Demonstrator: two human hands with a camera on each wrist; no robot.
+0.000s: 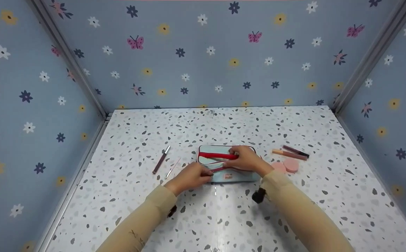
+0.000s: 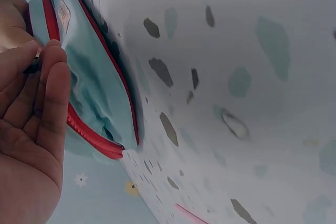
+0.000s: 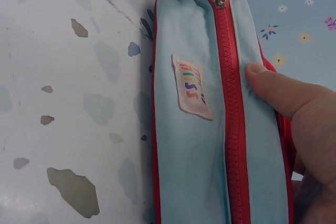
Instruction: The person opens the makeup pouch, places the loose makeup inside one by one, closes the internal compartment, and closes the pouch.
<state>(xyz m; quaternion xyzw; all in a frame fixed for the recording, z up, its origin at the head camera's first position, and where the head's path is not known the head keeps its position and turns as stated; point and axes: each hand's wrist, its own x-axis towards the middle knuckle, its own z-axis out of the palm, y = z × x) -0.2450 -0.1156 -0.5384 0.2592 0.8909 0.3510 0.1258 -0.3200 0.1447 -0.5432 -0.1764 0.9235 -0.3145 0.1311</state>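
Note:
A light blue zip pouch [image 1: 238,177] with red piping lies on the speckled table between both hands. My left hand [image 1: 190,178] is at the pouch's left end and pinches the black zipper pull [image 2: 32,65] between thumb and finger. From above, my right hand [image 1: 246,159] grips the pouch near its red strap [image 1: 217,155]. Its thumb [image 3: 278,87] presses on the fabric beside the red zipper [image 3: 231,82], while the other fingers are mostly hidden behind. Along the stretch seen in the right wrist view, the zipper teeth meet. A small label [image 3: 191,87] is on the pouch's front.
Left of the pouch lie a dark tube with a silver cap [image 1: 161,160] and a thin pink brush [image 1: 172,169]. To the right are a brown tube with an orange end [image 1: 289,154], a dark tube [image 1: 295,151] and round pink pads [image 1: 291,165]. Patterned walls [image 1: 210,70] enclose the table.

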